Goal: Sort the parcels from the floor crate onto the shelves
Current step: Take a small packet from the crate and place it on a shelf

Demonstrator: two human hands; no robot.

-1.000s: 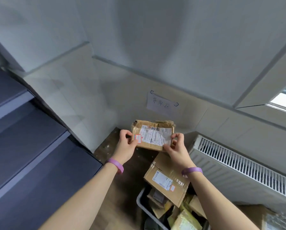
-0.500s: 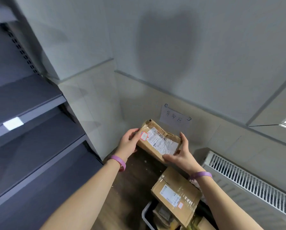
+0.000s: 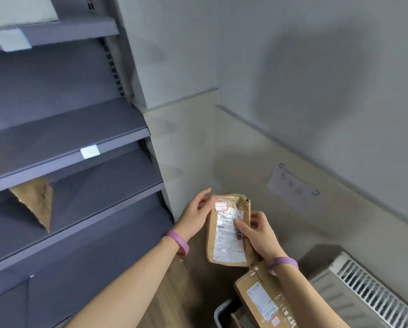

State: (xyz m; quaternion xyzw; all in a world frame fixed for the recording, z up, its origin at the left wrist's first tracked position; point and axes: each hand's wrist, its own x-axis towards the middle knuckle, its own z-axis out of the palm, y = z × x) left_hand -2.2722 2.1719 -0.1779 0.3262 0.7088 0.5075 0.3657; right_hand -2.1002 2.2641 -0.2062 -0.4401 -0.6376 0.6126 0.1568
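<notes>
My left hand (image 3: 195, 215) and right hand (image 3: 257, 229) clasp the crumpled brown cardboard parcel (image 3: 229, 230), long axis running away from me; grey metal shelves (image 3: 68, 136) lie leftward, nearer my left hand.

Two bare forearms in view, no sleeves visible up to the frame edge. Left hand (image 3: 193, 217): bare, no glove, no rings visible. Right hand (image 3: 259, 235): bare as well, no glove. Each wrist has one band. Left band (image 3: 178, 241): pink-purple, smooth, plain, looks like silicone, no face or buckle visible. Right band (image 3: 283, 262): similar type, paler lilac, also plain. No watch or other jewellery seen. Nails look short and unpainted, but motion blur limits detail.
</notes>
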